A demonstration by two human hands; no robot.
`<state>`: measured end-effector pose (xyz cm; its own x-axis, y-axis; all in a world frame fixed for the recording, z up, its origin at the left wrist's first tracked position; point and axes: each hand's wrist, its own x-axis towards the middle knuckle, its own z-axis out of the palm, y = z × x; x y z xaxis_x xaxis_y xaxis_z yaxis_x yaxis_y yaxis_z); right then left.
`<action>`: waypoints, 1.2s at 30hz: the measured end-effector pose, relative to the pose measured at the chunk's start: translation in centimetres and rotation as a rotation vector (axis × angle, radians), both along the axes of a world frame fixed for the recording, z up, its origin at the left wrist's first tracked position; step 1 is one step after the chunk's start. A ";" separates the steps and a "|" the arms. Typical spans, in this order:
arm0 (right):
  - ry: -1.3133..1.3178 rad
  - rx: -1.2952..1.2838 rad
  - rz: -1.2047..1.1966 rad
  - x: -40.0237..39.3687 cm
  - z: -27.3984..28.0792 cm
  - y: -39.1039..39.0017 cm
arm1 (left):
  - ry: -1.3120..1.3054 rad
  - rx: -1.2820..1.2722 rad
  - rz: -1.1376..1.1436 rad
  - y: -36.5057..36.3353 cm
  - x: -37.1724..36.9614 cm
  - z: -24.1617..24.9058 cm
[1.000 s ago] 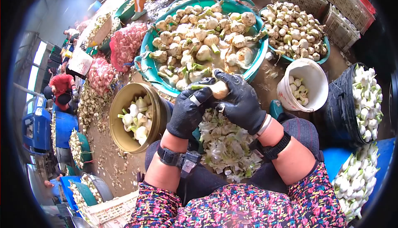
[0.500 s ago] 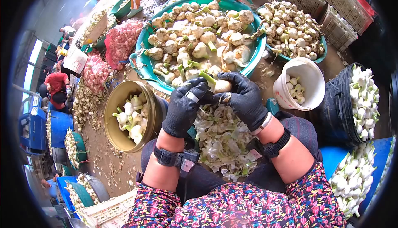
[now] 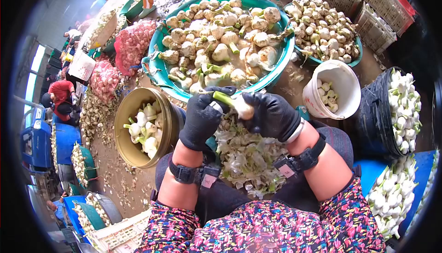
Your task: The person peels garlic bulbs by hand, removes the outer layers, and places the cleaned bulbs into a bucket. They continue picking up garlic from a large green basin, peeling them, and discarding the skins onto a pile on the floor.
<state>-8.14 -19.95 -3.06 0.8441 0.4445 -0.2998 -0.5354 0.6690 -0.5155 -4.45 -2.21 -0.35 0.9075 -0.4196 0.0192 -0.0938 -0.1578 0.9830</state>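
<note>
Both my hands wear black gloves and meet at one garlic bulb with a green stem. My left hand is closed about the stem end, on the left. My right hand pinches the bulb from the other side; its fingertips are partly hidden. Just beyond them stands a teal basin of unpeeled garlic bulbs in murky water. A heap of peeled garlic skins lies below my hands, between my knees.
A tan bucket with peeled bulbs stands at left, a white bucket at right. Beyond that are a black tub of white bulbs and another basin of garlic. A person in red is far left.
The bulb has turned and come down a little toward me, its stem now pointing up left. My hands have drawn slightly nearer to my body, away from the basin rim.
</note>
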 end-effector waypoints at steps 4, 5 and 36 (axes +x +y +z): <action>0.038 0.256 0.362 0.0 0.2 -1.1 | -0.350 0.085 -0.025 0.0 0.8 -1.2; 0.040 0.250 0.371 0.1 0.3 -1.2 | -0.302 -0.004 -0.068 0.2 0.6 -1.0; -0.781 -1.497 0.088 0.0 0.6 -0.3 | -0.429 0.121 -0.021 0.6 1.5 -2.4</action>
<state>-8.10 -20.30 -2.44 0.9734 0.2278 -0.0238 0.1293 -0.6322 -0.7639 -2.96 -1.57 -2.75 0.8194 -0.4599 0.3422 -0.4938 -0.2630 0.8289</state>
